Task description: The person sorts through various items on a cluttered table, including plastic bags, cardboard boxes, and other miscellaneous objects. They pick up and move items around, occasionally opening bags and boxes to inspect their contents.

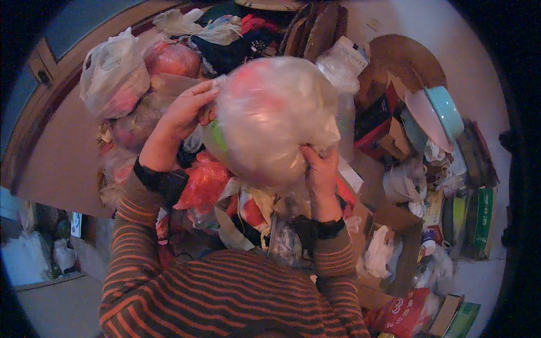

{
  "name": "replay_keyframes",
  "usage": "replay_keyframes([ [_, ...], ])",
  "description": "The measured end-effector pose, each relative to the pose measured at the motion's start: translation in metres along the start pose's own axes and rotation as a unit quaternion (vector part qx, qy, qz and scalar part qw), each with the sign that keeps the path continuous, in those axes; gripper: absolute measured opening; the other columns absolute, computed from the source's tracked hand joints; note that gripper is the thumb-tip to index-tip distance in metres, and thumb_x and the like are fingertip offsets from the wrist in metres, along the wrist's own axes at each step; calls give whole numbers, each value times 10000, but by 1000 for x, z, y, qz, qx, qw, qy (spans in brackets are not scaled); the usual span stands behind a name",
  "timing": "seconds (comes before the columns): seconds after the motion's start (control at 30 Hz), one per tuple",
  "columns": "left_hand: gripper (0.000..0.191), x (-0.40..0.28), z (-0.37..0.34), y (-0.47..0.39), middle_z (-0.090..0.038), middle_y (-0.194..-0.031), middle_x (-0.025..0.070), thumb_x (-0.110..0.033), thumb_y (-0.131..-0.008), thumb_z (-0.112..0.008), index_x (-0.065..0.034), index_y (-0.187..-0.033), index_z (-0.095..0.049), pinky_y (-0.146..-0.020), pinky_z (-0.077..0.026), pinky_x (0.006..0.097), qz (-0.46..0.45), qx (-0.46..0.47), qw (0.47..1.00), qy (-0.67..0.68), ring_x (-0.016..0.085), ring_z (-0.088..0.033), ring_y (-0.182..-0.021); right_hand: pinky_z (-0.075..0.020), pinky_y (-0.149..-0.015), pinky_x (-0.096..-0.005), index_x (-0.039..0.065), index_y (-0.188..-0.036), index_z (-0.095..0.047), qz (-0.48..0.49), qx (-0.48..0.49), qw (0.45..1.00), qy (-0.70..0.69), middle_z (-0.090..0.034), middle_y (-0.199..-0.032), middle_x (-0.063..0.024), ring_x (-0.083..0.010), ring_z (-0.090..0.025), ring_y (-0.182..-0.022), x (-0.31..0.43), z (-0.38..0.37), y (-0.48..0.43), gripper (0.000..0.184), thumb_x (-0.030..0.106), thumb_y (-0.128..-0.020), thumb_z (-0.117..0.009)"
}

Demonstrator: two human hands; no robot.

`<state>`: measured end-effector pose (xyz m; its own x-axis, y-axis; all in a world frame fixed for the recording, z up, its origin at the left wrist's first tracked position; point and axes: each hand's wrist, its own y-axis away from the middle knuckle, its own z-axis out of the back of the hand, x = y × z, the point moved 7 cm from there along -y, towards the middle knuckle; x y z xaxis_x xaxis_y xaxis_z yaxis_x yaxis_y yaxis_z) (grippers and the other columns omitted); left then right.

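Between my hands hangs a large, rounded translucent plastic bag (274, 126), puffed out, with a pink-red patch near its top and green at its left side. My left hand (190, 110) grips the bag's upper left edge, fingers curled around the plastic. At the lower right, my right hand (322, 177) pinches a gathered fold of it between thumb and fingers. What the bag contains is too blurred to tell. Just below it lies a red plastic bag (205, 179), beside my left wrist.
White plastic bags (114, 72) and a pink-red bag (172, 59) are piled at the left. On the right stand open cardboard boxes (393, 215), a turquoise basin (444, 110) and a round brown board (405, 59). A wooden door frame (76, 42) borders the upper left.
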<state>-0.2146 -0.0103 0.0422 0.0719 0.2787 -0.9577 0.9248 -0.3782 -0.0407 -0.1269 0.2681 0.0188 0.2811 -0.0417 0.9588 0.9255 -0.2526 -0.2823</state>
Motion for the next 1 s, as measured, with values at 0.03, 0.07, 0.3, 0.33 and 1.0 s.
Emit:
replay_keyframes([
  [0.03,389,-2,-3,2,-575,-1037,-20,-168,-898,-511,-90,-1277,-462,-447,-325,129,-11,45,999,-4,4,-475,-608,-423,-890,-341,3,-1182,-488,7,-7,1000,-12,-575,-1108,-94,-203,-546,-1004,3,1,-1,475,48,-737,-648],
  [0.07,398,-1,0,5,-570,-1062,-26,-175,-898,-514,-100,-1285,-456,-446,-320,127,-8,54,998,-20,5,-473,-605,-428,-881,-335,8,-1177,-493,12,-26,999,-28,-581,-1092,-86,-200,-553,-987,8,6,-3,464,-1,-736,-637],
  [0.3,435,-1,-11,-6,-564,-1020,-51,-213,-893,-529,-119,-1309,-440,-453,-306,131,-3,65,998,-9,6,-460,-630,-458,-734,-357,45,-950,-585,320,223,825,409,-596,-932,-106,-273,-581,-863,88,-51,-7,324,-14,-631,-602],
  [0.33,437,0,-13,-9,-567,-986,-53,-218,-892,-532,-116,-1307,-442,-456,-306,134,-2,56,998,-11,6,-460,-636,-454,-696,-376,54,-894,-588,324,316,767,455,-582,-884,-127,-314,-572,-819,75,-70,0,280,2,-619,-591],
  [1.0,444,124,-42,-71,-569,-1002,-2,-148,-839,-600,-119,-1269,-491,-715,-438,246,-72,191,942,-267,113,-532,-812,-489,-747,-380,117,-951,-641,-444,242,863,-7,-634,-937,-134,-282,-614,-829,-276,-106,-31,196,164,-777,-565],
])
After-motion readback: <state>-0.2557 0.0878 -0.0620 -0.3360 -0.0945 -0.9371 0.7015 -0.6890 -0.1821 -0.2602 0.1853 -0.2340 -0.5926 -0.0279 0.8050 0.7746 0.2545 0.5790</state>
